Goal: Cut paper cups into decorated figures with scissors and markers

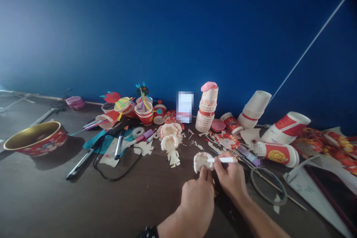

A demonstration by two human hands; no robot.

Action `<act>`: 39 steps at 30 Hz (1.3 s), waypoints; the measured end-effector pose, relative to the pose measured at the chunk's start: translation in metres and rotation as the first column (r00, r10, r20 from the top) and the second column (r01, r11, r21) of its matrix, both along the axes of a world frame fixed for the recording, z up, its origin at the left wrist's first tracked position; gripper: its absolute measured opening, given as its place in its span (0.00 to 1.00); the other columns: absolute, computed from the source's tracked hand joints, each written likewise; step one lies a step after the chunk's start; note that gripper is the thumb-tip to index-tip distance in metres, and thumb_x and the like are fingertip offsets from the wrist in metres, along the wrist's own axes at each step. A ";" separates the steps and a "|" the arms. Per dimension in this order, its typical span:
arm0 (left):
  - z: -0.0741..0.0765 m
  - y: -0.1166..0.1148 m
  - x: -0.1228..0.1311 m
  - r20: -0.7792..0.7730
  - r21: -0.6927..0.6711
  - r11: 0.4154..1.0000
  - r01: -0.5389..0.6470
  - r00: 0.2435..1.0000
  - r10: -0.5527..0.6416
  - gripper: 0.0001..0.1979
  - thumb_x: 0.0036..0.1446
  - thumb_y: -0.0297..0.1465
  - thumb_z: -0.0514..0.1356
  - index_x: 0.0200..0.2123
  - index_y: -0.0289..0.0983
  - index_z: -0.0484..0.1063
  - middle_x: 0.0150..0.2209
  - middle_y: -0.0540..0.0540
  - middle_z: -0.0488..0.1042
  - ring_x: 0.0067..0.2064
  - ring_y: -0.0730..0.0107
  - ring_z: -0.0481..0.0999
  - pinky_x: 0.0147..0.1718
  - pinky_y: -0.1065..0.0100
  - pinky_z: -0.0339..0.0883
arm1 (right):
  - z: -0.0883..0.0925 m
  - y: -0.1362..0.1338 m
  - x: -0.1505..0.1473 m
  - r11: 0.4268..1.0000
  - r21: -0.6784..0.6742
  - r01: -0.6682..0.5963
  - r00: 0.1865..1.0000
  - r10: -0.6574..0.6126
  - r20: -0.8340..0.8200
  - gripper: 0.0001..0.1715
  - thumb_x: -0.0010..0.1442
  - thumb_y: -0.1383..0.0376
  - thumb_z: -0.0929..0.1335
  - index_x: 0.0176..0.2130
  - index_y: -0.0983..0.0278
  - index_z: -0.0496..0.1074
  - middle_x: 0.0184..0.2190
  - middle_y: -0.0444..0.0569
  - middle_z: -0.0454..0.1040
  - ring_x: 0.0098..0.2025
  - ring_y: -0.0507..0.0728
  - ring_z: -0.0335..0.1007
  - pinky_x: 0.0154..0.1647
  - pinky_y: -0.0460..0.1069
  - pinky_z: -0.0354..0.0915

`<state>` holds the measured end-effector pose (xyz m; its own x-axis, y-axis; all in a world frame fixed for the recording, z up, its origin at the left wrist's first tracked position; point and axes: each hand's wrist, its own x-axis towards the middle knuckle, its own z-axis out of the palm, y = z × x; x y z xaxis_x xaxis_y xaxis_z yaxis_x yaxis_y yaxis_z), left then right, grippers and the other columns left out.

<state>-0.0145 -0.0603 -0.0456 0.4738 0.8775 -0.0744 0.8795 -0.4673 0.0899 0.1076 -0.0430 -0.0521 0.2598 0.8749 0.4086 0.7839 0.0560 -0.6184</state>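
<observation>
A white paper-cup cutout (199,160) with a curled rim and red marks lies on the dark table. My left hand (197,197) presses its fingers on the near edge of this cutout and holds it there. In my right hand (232,176) is a white marker (223,160), its tip over the right side of the rim. The underside of the cutout is hidden by my fingers. Just left of it lies another cut-out paper cup (170,144) with a small figure-like shape at its near end.
A tall stack of paper cups (205,113) stands behind the cutout, beside a blurred bright screen (185,106). More cups (280,154) lie at right near a tape roll (268,186) and a tablet (331,189). Leftward are markers (119,145) and a red-gold bowl (36,141).
</observation>
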 end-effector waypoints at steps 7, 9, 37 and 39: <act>-0.001 0.000 0.000 0.016 0.006 1.000 0.002 1.000 -0.002 0.21 0.58 0.30 0.44 0.55 0.36 0.57 0.53 0.36 0.63 0.29 0.64 0.75 0.22 0.65 0.70 | 0.001 0.002 0.004 0.991 0.116 0.072 0.994 -0.061 -0.096 0.14 0.54 0.57 0.61 0.26 0.64 0.63 0.17 0.46 0.69 0.18 0.53 0.65 0.20 0.45 0.60; 0.000 0.000 0.000 0.009 0.009 1.000 0.004 1.000 -0.004 0.21 0.58 0.30 0.45 0.55 0.36 0.57 0.52 0.36 0.63 0.28 0.65 0.75 0.22 0.65 0.69 | 0.000 0.002 0.004 0.991 0.111 0.080 0.991 -0.067 -0.116 0.14 0.54 0.57 0.61 0.26 0.64 0.63 0.17 0.46 0.69 0.18 0.53 0.64 0.20 0.45 0.60; 0.000 -0.010 0.002 -0.047 -0.008 1.000 -0.004 0.999 0.003 0.22 0.57 0.30 0.46 0.55 0.33 0.57 0.54 0.29 0.60 0.28 0.64 0.75 0.23 0.66 0.69 | 0.000 -0.001 -0.001 0.986 0.042 -0.164 0.886 0.165 -0.434 0.11 0.53 0.59 0.63 0.26 0.64 0.64 0.16 0.44 0.69 0.18 0.52 0.64 0.18 0.44 0.60; 0.000 -0.011 0.002 -0.052 -0.012 1.000 -0.007 0.999 0.007 0.22 0.57 0.30 0.46 0.55 0.33 0.57 0.54 0.29 0.60 0.28 0.64 0.75 0.23 0.66 0.69 | -0.001 0.000 -0.001 0.989 0.027 -0.148 0.908 0.147 -0.393 0.11 0.54 0.59 0.63 0.26 0.64 0.64 0.17 0.44 0.70 0.18 0.52 0.64 0.18 0.44 0.60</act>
<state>-0.0124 -0.0709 -0.0452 0.4629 0.8797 -0.1094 0.8864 -0.4602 0.0497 0.1068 -0.0434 -0.0529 0.2669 0.9168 0.2971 0.4606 0.1495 -0.8749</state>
